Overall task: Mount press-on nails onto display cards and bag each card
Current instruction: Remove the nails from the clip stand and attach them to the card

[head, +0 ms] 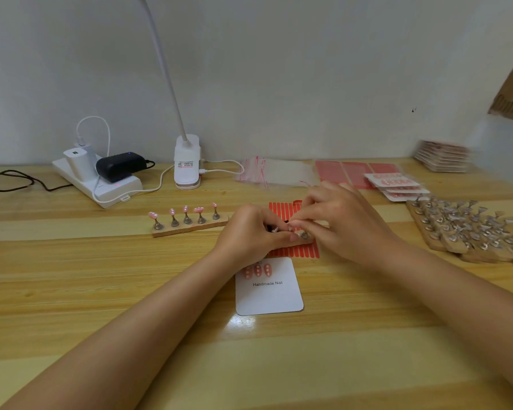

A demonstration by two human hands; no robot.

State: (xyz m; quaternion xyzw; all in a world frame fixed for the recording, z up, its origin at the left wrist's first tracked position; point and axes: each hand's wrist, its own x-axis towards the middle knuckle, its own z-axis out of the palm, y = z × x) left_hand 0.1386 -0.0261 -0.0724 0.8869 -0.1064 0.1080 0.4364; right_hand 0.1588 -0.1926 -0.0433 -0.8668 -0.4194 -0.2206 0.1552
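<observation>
A white display card [271, 294] printed "Handmade Nail" lies on the table with three pink nails [257, 270] stuck along its top left. Just beyond it a wooden stand strip [296, 243] lies across a red adhesive-tab sheet [282, 209]. My left hand [249, 232] curls over the strip's left part and holds a small metal stand. My right hand [335, 220] pinches something small at a metal stand [304, 234] on the strip; what it pinches is hidden by the fingertips. A second wooden strip [190, 227] to the left carries several pink nails on metal stands.
Clear bags [276, 173] and red sheets [350, 171] lie at the back. Bagged finished cards [397, 186] and a stack of cards [443, 159] sit back right. A pile of bare stand strips [468, 229] fills the right. Power strip [101, 182] and clip lamp [187, 161] stand back left.
</observation>
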